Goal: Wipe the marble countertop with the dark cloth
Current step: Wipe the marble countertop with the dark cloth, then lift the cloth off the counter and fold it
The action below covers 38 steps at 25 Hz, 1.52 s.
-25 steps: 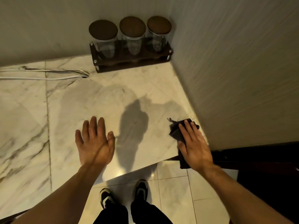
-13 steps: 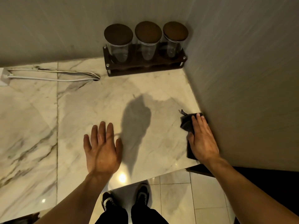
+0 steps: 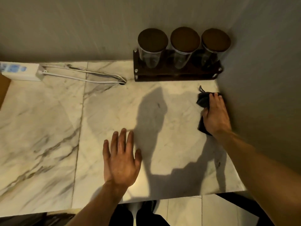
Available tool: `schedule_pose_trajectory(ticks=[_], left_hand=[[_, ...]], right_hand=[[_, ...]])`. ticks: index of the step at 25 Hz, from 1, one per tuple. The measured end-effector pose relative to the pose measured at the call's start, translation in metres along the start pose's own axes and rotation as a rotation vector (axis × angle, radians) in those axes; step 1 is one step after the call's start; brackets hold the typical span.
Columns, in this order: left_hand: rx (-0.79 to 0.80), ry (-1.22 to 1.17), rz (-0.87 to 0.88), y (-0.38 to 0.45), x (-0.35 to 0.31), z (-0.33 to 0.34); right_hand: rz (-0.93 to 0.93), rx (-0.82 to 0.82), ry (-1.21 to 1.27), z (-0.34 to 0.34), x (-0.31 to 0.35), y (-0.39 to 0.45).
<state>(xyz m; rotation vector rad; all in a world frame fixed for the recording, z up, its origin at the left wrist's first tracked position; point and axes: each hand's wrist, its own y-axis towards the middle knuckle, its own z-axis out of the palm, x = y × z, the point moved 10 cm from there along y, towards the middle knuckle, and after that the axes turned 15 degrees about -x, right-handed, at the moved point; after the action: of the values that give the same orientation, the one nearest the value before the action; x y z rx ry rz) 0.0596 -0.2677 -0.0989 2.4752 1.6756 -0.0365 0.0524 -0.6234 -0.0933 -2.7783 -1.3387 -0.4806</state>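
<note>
The white marble countertop with grey veins fills most of the view. My right hand presses the dark cloth flat on the marble, tight against the right wall. The cloth shows in front of my fingers and below my wrist; the rest is hidden under the palm. My left hand rests flat on the counter near the front edge, fingers apart, holding nothing.
A dark wooden rack with three lidded glass jars stands in the back right corner. A white power strip and its cables lie along the back wall at left. Walls bound the back and right. The floor and my shoes show below the front edge.
My right hand has slid the cloth away from the front edge along the right wall, toward the jar rack. My left hand stays flat on the marble. The view has shifted forward.
</note>
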Motion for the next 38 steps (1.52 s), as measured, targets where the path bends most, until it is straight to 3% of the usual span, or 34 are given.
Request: schedule_pose_trajectory(ticks=[10,14,19,23,27,30,34,38], left_hand=[[0.014,0.018,0.005,0.0,0.0,0.003],[0.023,-0.004,0.021,-0.002,-0.002,0.005],[0.125,-0.067,0.028,-0.002,-0.001,0.007],[0.153,-0.199,0.019,0.008,0.006,-0.007],[0.048,-0.409,-0.034,0.019,0.025,-0.053],[0.1,-0.608,-0.151,0.022,0.043,-0.082],[0.124,-0.893,-0.286,0.031,0.051,-0.136],[0.246,-1.162,-0.366,0.028,0.045,-0.181]], right_hand=[[0.049,-0.056,0.164,-0.009,0.023,0.058],[0.008,0.077,0.181,-0.009,0.057,0.047],[0.071,0.271,0.429,-0.012,0.126,-0.014],[0.163,0.322,0.768,-0.043,0.163,-0.067],[0.432,0.447,1.108,-0.076,0.181,-0.112],[0.61,0.519,1.351,-0.095,0.186,-0.142],[0.794,0.591,1.427,-0.119,0.194,-0.178],[0.74,0.644,1.485,-0.146,0.212,-0.204]])
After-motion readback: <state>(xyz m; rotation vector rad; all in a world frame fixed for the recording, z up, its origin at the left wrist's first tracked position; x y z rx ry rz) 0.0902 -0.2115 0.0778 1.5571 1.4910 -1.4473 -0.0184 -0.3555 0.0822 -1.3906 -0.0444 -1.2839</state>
